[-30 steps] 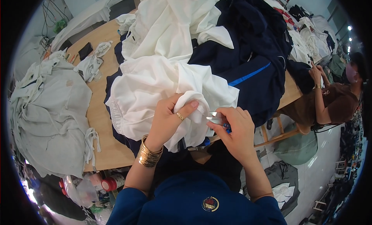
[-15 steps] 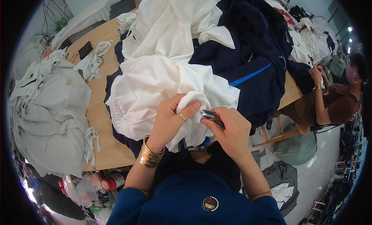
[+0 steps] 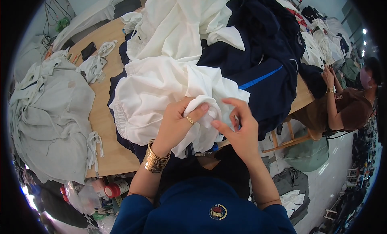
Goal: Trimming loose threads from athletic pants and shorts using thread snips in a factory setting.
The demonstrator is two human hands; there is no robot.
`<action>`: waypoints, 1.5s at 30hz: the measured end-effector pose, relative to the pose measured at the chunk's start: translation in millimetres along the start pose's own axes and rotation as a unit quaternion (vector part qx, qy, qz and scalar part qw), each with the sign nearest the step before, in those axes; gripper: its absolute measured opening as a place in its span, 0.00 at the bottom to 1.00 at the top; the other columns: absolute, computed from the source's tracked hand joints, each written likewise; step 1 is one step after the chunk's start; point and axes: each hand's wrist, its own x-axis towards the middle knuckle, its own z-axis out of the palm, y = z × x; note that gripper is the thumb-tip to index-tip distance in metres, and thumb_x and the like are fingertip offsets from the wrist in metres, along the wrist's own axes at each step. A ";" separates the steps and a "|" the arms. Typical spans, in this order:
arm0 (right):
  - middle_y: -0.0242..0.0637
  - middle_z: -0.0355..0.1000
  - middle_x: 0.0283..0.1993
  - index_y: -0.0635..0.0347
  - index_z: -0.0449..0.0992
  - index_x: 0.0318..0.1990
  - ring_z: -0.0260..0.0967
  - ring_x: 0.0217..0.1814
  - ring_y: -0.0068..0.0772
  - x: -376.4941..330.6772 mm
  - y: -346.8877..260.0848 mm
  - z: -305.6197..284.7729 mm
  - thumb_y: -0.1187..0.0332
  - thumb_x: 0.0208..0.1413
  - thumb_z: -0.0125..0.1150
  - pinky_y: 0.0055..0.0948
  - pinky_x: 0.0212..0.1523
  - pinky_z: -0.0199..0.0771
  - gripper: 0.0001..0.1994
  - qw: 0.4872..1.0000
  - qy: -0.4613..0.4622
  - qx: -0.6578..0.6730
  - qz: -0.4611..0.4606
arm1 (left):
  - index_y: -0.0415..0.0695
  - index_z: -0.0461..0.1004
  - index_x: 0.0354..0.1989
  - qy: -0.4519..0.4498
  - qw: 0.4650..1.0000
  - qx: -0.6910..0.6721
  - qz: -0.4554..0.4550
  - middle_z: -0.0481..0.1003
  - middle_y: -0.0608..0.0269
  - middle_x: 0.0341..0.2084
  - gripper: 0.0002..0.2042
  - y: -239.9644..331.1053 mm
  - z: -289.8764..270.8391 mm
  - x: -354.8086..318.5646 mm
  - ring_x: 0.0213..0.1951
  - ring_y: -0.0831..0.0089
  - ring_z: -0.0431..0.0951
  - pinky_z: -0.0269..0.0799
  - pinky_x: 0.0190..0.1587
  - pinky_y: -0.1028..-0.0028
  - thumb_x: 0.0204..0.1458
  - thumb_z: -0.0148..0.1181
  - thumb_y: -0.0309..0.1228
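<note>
A white garment (image 3: 161,88) lies bunched on the wooden table (image 3: 102,121) in front of me. My left hand (image 3: 177,123), with a ring and gold bangles, pinches a fold of its white cloth near the hem. My right hand (image 3: 238,127) is close beside it, index finger touching the same fold, and grips a small metal tool (image 3: 236,120) with a blue part; most of the tool is hidden by the fingers.
Dark navy garments (image 3: 258,60) with a blue stripe are piled on the right, more white cloth (image 3: 177,24) behind, a grey-white heap (image 3: 44,113) on the left. A phone (image 3: 88,50) lies far left. Another person (image 3: 342,105) sits working at the right.
My right hand has shifted slightly right and opened its fingers around the fold; the small tool is now tucked deeper in the hand. My left hand keeps its pinch on the cloth.
</note>
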 end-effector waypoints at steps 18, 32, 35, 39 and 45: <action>0.19 0.59 0.18 0.56 0.70 0.24 0.49 0.16 0.08 16.4 12.0 -20.7 0.63 0.54 0.55 0.12 0.18 0.46 0.10 0.921 -0.066 0.337 0.183 | 0.33 0.74 0.37 0.039 0.989 -0.123 -0.074 0.74 0.59 0.32 0.12 8.3 -29.2 2.7 0.37 0.73 0.72 0.64 0.43 0.77 0.46 0.57 0.27; 0.19 0.59 0.18 0.56 0.70 0.23 0.48 0.17 0.09 16.0 12.2 -23.6 0.63 0.54 0.55 0.13 0.19 0.46 0.11 0.929 -0.088 0.319 0.164 | 0.33 0.74 0.36 0.047 0.992 -0.100 -0.057 0.73 0.63 0.30 0.12 11.6 -28.4 -0.4 0.36 0.77 0.69 0.62 0.42 0.78 0.47 0.55 0.29; 0.20 0.59 0.18 0.56 0.70 0.23 0.48 0.17 0.09 15.7 12.7 -26.1 0.64 0.54 0.55 0.13 0.19 0.46 0.10 0.931 -0.080 0.317 0.162 | 0.32 0.75 0.33 0.029 0.997 -0.075 -0.013 0.74 0.67 0.24 0.11 8.5 -34.2 1.1 0.30 0.82 0.68 0.61 0.36 0.83 0.49 0.52 0.30; 0.20 0.60 0.19 0.57 0.71 0.25 0.49 0.17 0.09 15.6 15.1 -29.9 0.64 0.55 0.55 0.12 0.19 0.48 0.10 0.933 -0.058 0.320 0.153 | 0.33 0.74 0.33 0.022 1.000 -0.017 0.014 0.74 0.68 0.25 0.09 2.6 -44.3 4.4 0.30 0.82 0.68 0.61 0.36 0.82 0.48 0.52 0.27; 0.21 0.60 0.18 0.57 0.71 0.30 0.50 0.15 0.09 23.7 16.0 -38.4 0.64 0.56 0.53 0.12 0.15 0.47 0.08 0.931 0.003 0.330 0.153 | 0.36 0.74 0.33 0.068 0.979 0.178 0.078 0.73 0.68 0.29 0.06 10.0 -49.8 8.2 0.35 0.81 0.69 0.62 0.41 0.82 0.48 0.52 0.23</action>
